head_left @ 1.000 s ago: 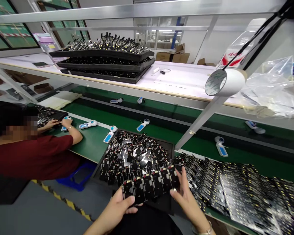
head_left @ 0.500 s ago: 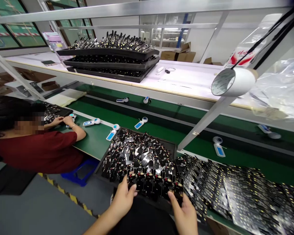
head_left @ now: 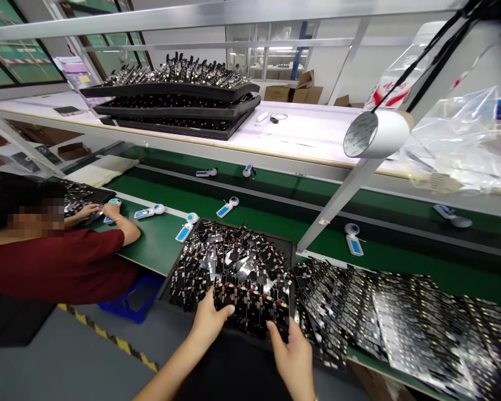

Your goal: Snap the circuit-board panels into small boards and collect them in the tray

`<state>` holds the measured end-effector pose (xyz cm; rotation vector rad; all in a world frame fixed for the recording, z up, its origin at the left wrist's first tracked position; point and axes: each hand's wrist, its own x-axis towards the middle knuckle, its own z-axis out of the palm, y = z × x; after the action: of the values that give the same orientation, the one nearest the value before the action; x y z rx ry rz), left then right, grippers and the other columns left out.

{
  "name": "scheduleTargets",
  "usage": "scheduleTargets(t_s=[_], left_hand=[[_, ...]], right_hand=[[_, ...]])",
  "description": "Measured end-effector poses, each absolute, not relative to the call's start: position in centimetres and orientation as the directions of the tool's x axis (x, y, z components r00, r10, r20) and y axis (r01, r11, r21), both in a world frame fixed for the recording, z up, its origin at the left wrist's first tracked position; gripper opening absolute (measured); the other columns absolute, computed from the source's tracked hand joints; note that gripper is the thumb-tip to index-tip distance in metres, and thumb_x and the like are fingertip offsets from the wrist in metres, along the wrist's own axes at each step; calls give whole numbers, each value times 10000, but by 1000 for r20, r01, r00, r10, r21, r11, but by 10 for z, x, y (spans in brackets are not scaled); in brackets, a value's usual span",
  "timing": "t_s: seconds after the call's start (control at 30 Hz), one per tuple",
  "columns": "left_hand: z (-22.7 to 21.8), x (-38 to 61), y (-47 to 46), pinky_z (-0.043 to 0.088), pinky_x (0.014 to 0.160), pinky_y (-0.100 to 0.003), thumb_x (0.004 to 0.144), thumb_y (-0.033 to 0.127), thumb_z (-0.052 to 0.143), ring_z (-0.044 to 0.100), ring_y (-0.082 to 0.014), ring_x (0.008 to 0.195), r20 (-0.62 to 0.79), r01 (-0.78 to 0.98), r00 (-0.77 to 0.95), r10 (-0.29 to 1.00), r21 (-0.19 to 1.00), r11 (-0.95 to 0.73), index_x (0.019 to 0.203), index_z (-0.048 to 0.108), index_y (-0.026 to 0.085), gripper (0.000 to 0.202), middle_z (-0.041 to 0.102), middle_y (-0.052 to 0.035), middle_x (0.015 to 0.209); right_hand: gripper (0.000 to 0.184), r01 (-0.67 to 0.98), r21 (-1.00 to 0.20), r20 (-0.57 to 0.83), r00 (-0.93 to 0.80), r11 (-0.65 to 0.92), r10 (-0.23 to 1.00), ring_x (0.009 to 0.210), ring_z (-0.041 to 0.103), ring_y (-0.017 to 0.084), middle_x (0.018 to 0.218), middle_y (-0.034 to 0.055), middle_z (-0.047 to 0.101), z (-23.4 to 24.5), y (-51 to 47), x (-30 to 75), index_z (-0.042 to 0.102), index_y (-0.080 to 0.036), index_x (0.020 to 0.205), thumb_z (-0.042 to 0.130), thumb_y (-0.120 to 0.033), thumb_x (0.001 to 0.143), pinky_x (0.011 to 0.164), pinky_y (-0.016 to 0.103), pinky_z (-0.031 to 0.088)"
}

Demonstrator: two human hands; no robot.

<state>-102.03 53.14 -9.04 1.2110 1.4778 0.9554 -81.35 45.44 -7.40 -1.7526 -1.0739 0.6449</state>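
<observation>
Both of my hands grip a row of small black circuit boards at the near edge of a black tray. My left hand pinches the row's left end, thumb on top. Closing on the right end is my right hand, fingers curled over the boards. The tray holds a loose heap of several more small black boards with red and white parts.
To the right lie panels of black boards spread over the green bench. White-and-blue handheld devices sit on the green conveyor. A person in a red shirt works at the left. Stacked black trays stand on the shelf above.
My hands have drawn the row of boards together and moved it forward onto the tray's near edge. The devices on the conveyor have shifted left.
</observation>
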Motion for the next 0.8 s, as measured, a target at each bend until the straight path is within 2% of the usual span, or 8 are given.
scheduleTargets(t_s=[0.1, 0.2, 0.3, 0.4, 0.47, 0.57, 0.67, 0.8], left_hand=[[-89, -1014, 531, 457, 945, -455, 686, 292, 731, 653, -344, 1025, -97, 373, -64, 993, 921, 114, 1164, 603, 201, 503, 726, -118, 1040], [-87, -1013, 536, 436, 951, -467, 713, 297, 694, 647, -358, 1020, -126, 374, -80, 989, 916, 147, 1135, 612, 206, 440, 721, -123, 978], [-86, -1018, 543, 469, 928, -465, 672, 295, 708, 633, -345, 1041, -287, 135, 2, 958, 949, 284, 1087, 616, 208, 434, 704, -115, 1028], [-84, -1022, 543, 552, 799, -468, 709, 350, 642, 673, -308, 949, -404, -49, 172, 898, 907, 418, 1121, 594, 190, 444, 706, -113, 1058], [-82, -1020, 539, 572, 773, -448, 724, 365, 641, 685, -278, 923, -426, -143, 267, 865, 870, 472, 1131, 589, 188, 447, 706, -102, 1067], [-80, -1010, 532, 581, 771, -388, 652, 335, 771, 690, -240, 887, -429, -163, 267, 863, 863, 479, 1074, 598, 186, 480, 714, -75, 1004], [-82, -996, 529, 589, 715, -381, 632, 378, 799, 699, -242, 792, -389, -72, 159, 907, 912, 404, 968, 609, 173, 437, 722, -63, 889], [-90, -987, 531, 569, 747, -384, 673, 416, 751, 690, -262, 784, -324, -44, 76, 943, 944, 328, 908, 640, 180, 351, 716, -64, 841]], right_hand=[[485, 429, -882, 58, 507, -194, 860, 834, 714, 297, 890, 91, 757, -81, 448, -820, 673, -206, 1012, 563, -626, 797, 720, 333, 554], [431, 425, -886, 39, 465, -185, 884, 737, 710, 291, 786, 79, 747, -84, 446, -825, 674, -217, 915, 589, -617, 780, 670, 337, 548], [463, 153, -974, -78, 474, -170, 877, 826, 710, 293, 891, 96, 750, -82, 454, -828, 655, -201, 967, 641, -605, 742, 727, 367, 579], [541, -183, -964, -254, 421, -193, 871, 837, 713, 283, 996, 102, 738, -78, 467, -829, 610, -187, 1044, 710, -581, 687, 708, 400, 611], [530, -231, -952, -281, 398, -201, 873, 775, 715, 274, 945, 87, 742, -77, 473, -830, 609, -189, 1022, 728, -568, 670, 665, 403, 617], [482, -150, -974, -218, 409, -171, 886, 816, 711, 285, 923, 87, 742, -77, 475, -829, 616, -193, 1002, 683, -573, 712, 688, 407, 613], [423, 113, -983, -89, 409, -148, 908, 903, 696, 293, 977, 106, 736, -77, 468, -828, 611, -192, 1037, 627, -533, 787, 779, 406, 583], [290, 420, -905, 92, 340, -64, 936, 839, 700, 275, 900, 96, 738, -76, 460, -828, 623, -215, 987, 537, -467, 874, 755, 363, 544]])
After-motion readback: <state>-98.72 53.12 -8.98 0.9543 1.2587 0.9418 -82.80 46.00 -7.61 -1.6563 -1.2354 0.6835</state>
